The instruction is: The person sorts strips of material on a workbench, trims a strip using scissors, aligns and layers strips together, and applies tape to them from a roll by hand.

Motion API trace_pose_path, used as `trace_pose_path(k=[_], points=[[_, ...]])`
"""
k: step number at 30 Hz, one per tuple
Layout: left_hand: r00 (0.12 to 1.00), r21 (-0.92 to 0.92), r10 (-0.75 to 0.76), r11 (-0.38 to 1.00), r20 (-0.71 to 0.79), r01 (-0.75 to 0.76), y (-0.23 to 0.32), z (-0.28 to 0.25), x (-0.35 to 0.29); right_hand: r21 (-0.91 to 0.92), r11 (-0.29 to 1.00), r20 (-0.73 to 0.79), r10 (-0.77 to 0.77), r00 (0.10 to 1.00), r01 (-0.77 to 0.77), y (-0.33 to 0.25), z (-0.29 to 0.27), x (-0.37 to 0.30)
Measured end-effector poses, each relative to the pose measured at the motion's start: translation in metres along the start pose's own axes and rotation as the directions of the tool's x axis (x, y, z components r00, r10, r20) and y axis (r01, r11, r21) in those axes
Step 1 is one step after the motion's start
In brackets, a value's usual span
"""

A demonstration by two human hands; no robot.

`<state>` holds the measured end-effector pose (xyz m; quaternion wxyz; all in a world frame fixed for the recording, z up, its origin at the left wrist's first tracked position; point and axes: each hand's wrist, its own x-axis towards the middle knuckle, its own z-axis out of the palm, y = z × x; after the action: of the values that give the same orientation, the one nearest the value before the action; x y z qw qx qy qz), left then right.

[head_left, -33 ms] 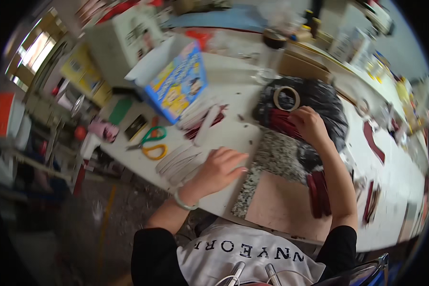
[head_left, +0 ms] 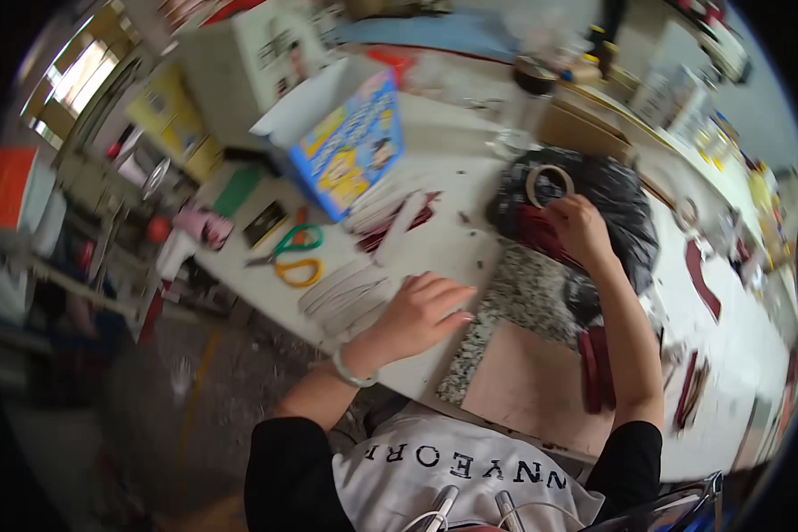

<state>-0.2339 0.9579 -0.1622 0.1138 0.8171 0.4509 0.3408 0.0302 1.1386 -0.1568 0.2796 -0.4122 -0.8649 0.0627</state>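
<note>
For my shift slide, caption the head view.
Right hand at dark-red strips by a black plastic bag; left hand empty near a speckled slab.

- Open-topped carton (head_left: 353, 146), blue and yellow, standing left of centre.
- Scissors (head_left: 277, 258), one handle loop green, the other orange-yellow, lying near the carton.
- Dark rectangular block (head_left: 266, 223), just beside the scissors.
- Green flat piece (head_left: 237, 192), just beyond the block.
- Clear jar (head_left: 520, 108), dark-lidded, toward the rear.
- Blue sheet (head_left: 430, 33), rear.
- Orange-and-white box (head_left: 11, 188), far left.
</note>
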Motion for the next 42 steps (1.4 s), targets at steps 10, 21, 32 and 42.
trace_pose_path(k=[10,21,32,42], points=[[0.902,0.04,-0.397,0.912,-0.171,0.409,-0.048,-0.046,-0.069,-0.241,0.866,-0.001,0.452,0.892,-0.439,-0.002,0.056,0.065],[0.933,-0.036,-0.359,0.933,-0.026,0.358,-0.03,-0.023,-0.011,0.1,0.99,-0.154,0.111,0.982,-0.097,0.039,-0.001,0.037],[0.943,-0.153,-0.309,0.933,0.124,0.326,-0.006,0.002,0.043,-0.292,0.492,-0.365,0.736,0.571,-0.82,0.29,-0.077,-0.065],[0.883,-0.72,-0.363,0.522,0.298,0.458,0.027,0.048,0.142,-0.069,0.94,-0.041,0.331,0.943,-0.333,0.121,-0.093,-0.006]])
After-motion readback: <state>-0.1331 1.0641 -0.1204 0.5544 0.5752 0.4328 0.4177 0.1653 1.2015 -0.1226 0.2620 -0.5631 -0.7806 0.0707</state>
